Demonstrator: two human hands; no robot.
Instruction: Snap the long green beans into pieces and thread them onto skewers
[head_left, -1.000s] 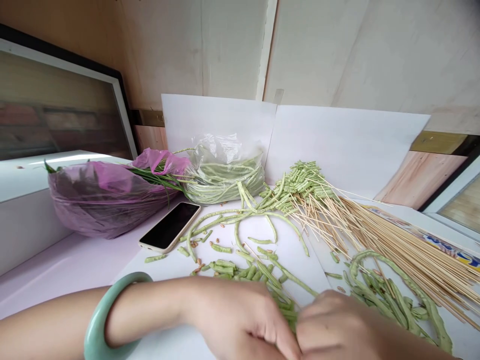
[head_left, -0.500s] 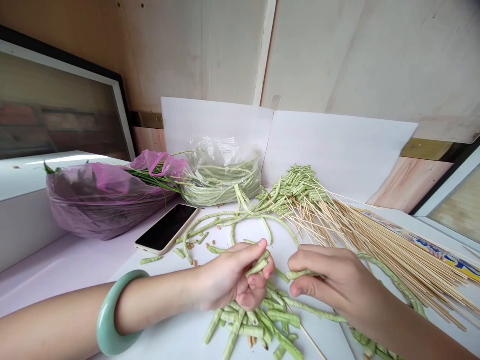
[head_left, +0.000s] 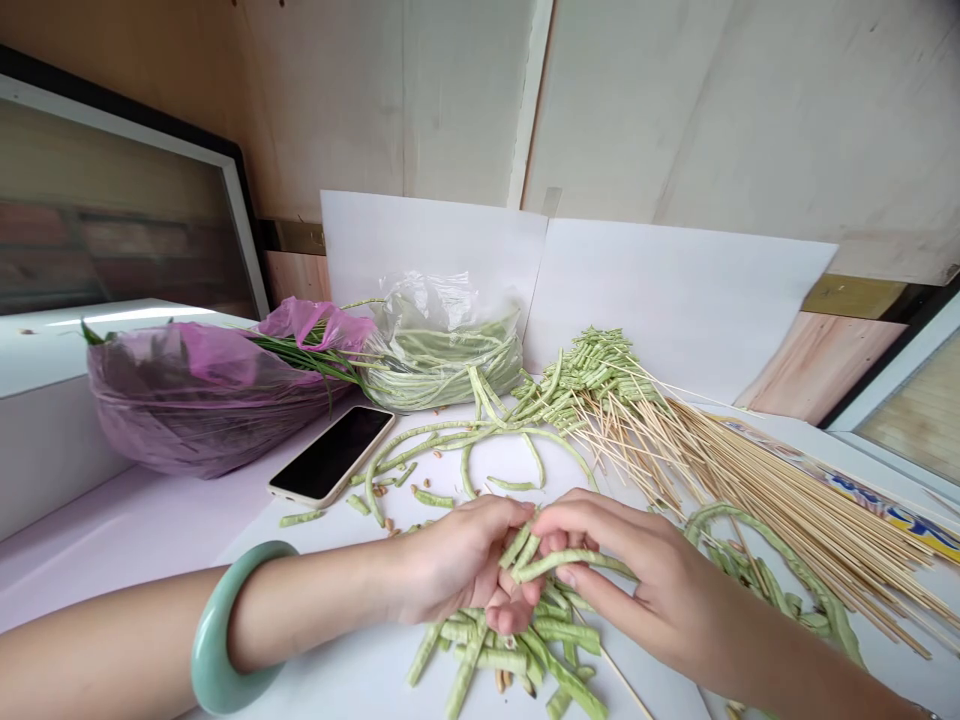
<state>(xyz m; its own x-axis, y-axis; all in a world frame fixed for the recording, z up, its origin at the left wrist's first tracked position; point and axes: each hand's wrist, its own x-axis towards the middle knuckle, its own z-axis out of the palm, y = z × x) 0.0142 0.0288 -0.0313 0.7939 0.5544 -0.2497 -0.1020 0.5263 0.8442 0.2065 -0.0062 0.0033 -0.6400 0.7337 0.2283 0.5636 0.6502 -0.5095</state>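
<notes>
Head view: hands (head_left: 476,555) (head_left: 630,560) hold beans (head_left: 559,561); the packet (head_left: 930,533) bears unreadable lettering (head_left: 909,518).

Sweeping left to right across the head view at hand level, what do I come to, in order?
Green bangle → left hand with short bean pieces → right hand pinching a longer bean piece → curved long bean on the right.

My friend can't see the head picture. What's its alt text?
A left hand and a right hand hold green bean pieces over a bean pile. Beyond lie a phone, a bag of long beans and thin wooden sticks.
</notes>
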